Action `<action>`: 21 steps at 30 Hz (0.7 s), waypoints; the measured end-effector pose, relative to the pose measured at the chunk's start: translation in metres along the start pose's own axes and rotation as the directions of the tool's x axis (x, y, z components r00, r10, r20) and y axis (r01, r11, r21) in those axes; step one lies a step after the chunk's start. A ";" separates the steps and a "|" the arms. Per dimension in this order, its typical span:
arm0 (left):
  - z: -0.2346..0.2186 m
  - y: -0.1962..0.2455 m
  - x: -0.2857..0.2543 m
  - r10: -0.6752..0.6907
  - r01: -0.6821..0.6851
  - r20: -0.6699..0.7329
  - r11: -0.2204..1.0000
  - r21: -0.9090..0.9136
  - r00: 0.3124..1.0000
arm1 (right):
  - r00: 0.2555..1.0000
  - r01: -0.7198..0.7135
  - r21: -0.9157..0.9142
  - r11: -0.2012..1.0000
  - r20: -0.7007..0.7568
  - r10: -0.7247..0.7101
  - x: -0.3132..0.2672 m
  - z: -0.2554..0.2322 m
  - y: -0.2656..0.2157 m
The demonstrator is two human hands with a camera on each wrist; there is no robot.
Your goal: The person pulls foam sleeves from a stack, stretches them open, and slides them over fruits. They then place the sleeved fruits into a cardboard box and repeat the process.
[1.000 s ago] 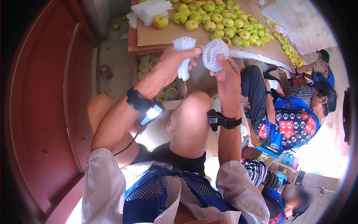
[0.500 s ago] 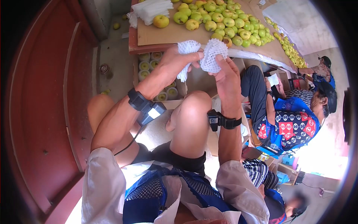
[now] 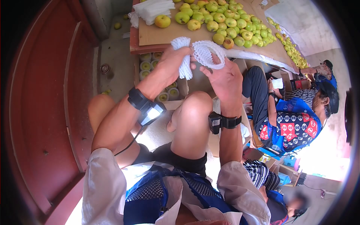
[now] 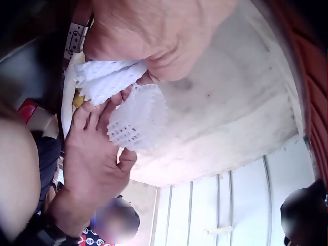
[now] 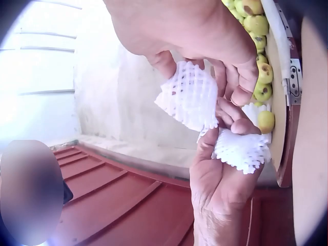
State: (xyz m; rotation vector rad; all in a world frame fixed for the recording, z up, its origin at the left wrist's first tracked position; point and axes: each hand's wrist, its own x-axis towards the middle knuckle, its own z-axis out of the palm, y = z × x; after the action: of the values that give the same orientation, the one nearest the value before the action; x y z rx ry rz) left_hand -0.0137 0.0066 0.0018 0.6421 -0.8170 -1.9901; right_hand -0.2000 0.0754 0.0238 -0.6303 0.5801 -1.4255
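Observation:
In the head view my left hand grips a bunched white foam net. Its thumb and a fingertip also meet the edge of a second foam net, which stands rounded open like a ring. My right hand is at this second net, fingers spread and partly hidden by the mesh, thumb apart below. From the right wrist, the mesh net lies over the right hand's fingers, and the left hand pinches its lower corner. The left wrist view shows the net beside the right fingers.
Many green-yellow apples lie on a cardboard-covered table, with a stack of white foam nets at its left. Below stands a box with wrapped apples. People sit at the right, one in a patterned vest. A red door is at left.
The second net has gone from flattened to rounded open, and my right fingers have spread from their pinch on it. My left hand with the bunched net has shifted slightly left.

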 end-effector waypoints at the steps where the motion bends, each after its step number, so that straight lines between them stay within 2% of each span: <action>1: 0.000 0.000 0.000 -0.026 0.027 0.024 0.997 -0.070 0.999 | 0.999 -0.024 0.027 0.999 0.046 0.023 0.004 -0.011 0.003; 2: 0.000 0.000 0.000 -0.045 0.047 0.023 0.993 -0.110 0.999 | 0.995 -0.049 0.054 0.997 0.092 0.044 0.006 -0.023 0.005; 4: 0.002 0.001 0.000 -0.083 0.086 0.022 0.978 -0.190 0.996 | 0.996 -0.072 0.126 0.989 0.059 0.065 0.004 -0.015 0.005; 7: -0.003 -0.001 0.001 -0.114 0.142 0.112 0.946 -0.292 0.987 | 0.998 -0.061 0.172 0.983 0.003 0.062 -0.001 0.008 0.005; 11: -0.006 -0.006 0.006 -0.119 0.159 0.156 0.948 -0.275 0.981 | 0.999 0.024 0.136 0.990 -0.035 -0.019 -0.002 0.002 0.010; 12: -0.004 -0.006 0.005 -0.123 0.163 0.164 0.953 -0.255 0.979 | 0.995 -0.008 0.224 0.975 0.095 -0.014 0.002 -0.011 0.013; 14: -0.002 -0.006 0.003 -0.121 0.164 0.198 0.962 -0.217 0.973 | 0.937 -0.103 0.379 0.920 0.347 -0.038 0.010 -0.040 0.016; 16: 0.002 -0.006 0.002 -0.108 0.156 0.247 0.970 -0.185 0.963 | 0.941 -0.089 0.408 0.909 0.333 -0.058 0.009 -0.041 0.015; 18: 0.007 -0.003 -0.003 -0.090 0.135 0.246 0.976 -0.171 0.965 | 0.969 0.001 0.342 0.940 0.230 -0.084 0.005 -0.037 0.013; 20: 0.009 -0.002 -0.004 -0.093 0.132 0.251 0.981 -0.142 0.964 | 0.988 0.140 0.150 0.979 0.040 -0.148 0.000 -0.007 0.008; 21: 0.008 -0.003 -0.004 -0.106 0.140 0.255 0.983 -0.120 0.961 | 0.990 0.144 0.093 0.985 -0.009 -0.143 0.000 -0.007 0.010</action>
State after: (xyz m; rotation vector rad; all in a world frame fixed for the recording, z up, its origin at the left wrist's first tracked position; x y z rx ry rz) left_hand -0.0190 0.0136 0.0054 0.3767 -0.7928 -2.2501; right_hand -0.1980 0.0755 0.0120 -0.6058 0.4741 -1.5792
